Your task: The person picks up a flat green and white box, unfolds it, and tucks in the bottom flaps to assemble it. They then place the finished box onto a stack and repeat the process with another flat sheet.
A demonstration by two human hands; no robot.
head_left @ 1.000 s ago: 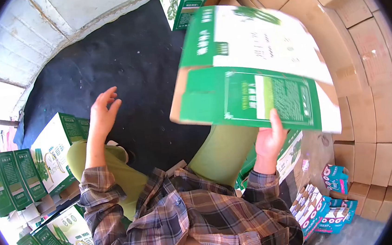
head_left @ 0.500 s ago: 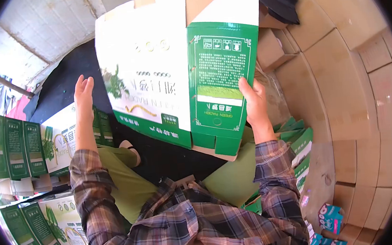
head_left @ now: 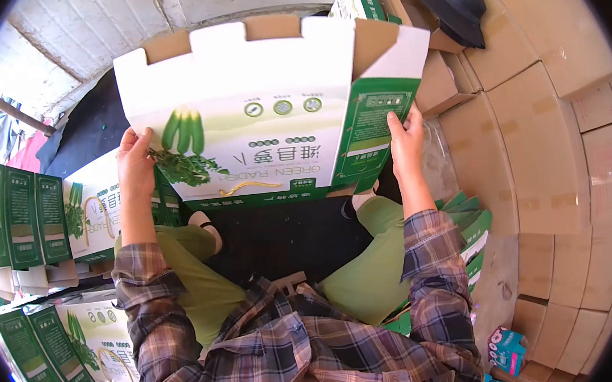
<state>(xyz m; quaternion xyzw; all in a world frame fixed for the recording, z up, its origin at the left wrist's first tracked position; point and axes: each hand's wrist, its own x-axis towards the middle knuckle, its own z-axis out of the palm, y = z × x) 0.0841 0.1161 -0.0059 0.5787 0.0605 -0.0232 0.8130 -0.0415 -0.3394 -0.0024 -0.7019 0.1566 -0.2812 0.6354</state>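
A white and green cardboard box (head_left: 236,135) with radish pictures and "GREEN RADISH" print is held up in front of me, its print upside down. Open flaps stick up along its upper edge, and brown card shows inside. My left hand (head_left: 136,162) is closed on the left edge of the box, thumb on the printed face. At the opposite end, my right hand (head_left: 406,138) grips the green side panel with its thumb on the front. The fingers behind the box are partly hidden.
Similar printed boxes (head_left: 23,216) stand in two rows on my left. Green folded cartons (head_left: 469,224) lie by my right leg. Brown cartons (head_left: 535,149) are stacked along the right, with a black hat (head_left: 450,7) on top. A teal package (head_left: 507,350) lies lower right.
My left hand, free and spread before, has taken hold of the left edge of the box. The box has turned so its broad white face is toward me, and it has opened out wider.
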